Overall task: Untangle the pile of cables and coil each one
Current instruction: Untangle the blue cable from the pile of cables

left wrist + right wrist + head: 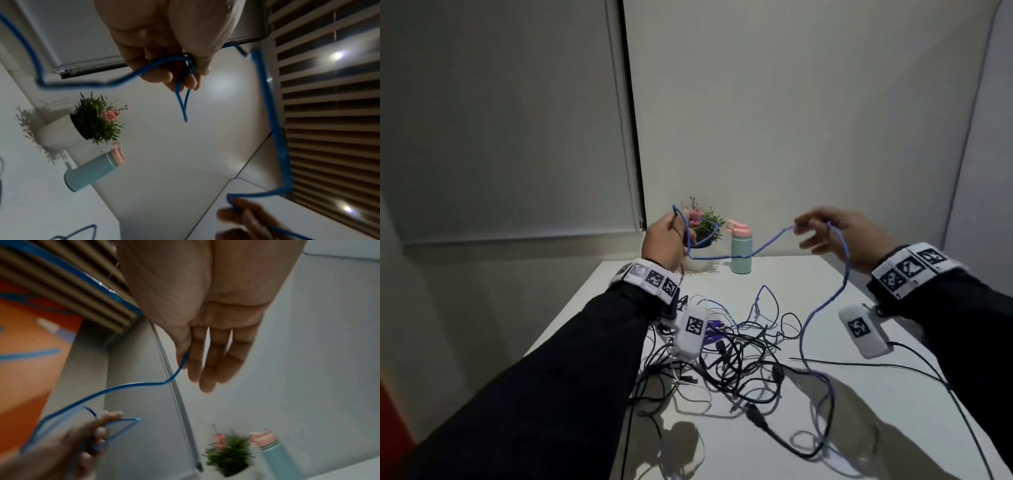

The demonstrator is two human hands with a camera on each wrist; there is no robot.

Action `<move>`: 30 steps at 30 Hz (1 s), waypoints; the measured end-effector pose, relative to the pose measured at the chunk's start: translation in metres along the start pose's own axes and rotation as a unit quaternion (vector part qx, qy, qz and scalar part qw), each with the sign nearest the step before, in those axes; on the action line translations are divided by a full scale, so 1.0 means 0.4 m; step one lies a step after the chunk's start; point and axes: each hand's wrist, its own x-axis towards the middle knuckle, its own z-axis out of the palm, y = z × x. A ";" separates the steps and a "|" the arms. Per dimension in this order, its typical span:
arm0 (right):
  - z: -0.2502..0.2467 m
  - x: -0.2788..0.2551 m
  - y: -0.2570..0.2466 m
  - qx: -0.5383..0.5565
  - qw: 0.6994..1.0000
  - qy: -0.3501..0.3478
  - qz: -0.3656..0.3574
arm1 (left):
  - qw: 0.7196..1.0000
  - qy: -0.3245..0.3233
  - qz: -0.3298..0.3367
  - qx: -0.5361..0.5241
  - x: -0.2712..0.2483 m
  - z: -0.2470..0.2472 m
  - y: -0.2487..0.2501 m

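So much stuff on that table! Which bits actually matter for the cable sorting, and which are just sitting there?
Part of the job:
- blue cable, strung between the left hand and right hand, both raised above the table
- tangled pile of cables on the white table

Just lying about:
- potted plant, at the table's far edge
- teal bottle with pink lid, beside the plant

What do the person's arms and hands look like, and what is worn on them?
Both arms are in long dark sleeves. Each wrist has a white band printed with black square code markings. A white oblong box with one such marking hangs under each wrist, and thin dark cables run from them. The left hand and right hand are bare, without gloves.
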 end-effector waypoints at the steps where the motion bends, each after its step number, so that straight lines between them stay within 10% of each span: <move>1: -0.006 0.002 0.019 -0.070 0.996 -0.045 0.023 | 1.000 -0.011 -0.002 0.023 0.000 -0.010 -0.007; 6: -0.055 0.008 0.030 -0.495 0.854 -0.146 0.060 | 0.995 -0.079 -0.014 0.050 -0.023 -0.033 -0.057; 8: -0.045 0.011 -0.030 -0.475 0.876 -0.088 0.006 | 0.991 -0.096 0.011 0.097 -0.034 -0.027 -0.062; 12: 0.086 -0.036 -0.161 -0.081 0.987 -0.136 0.031 | 0.960 -0.106 0.105 0.235 -0.072 0.026 -0.030; 15: 0.187 -0.066 -0.186 -0.116 0.969 -0.216 0.041 | 0.955 -0.115 0.160 0.223 -0.101 0.063 -0.008; 24: 0.146 -0.079 -0.185 -0.268 0.951 -0.077 -0.131 | 0.905 -0.137 0.150 0.374 -0.111 0.002 -0.027; 30: 0.115 -0.136 -0.154 -0.295 0.935 -0.120 -0.155 | 0.988 -0.061 0.070 0.123 -0.116 -0.015 -0.006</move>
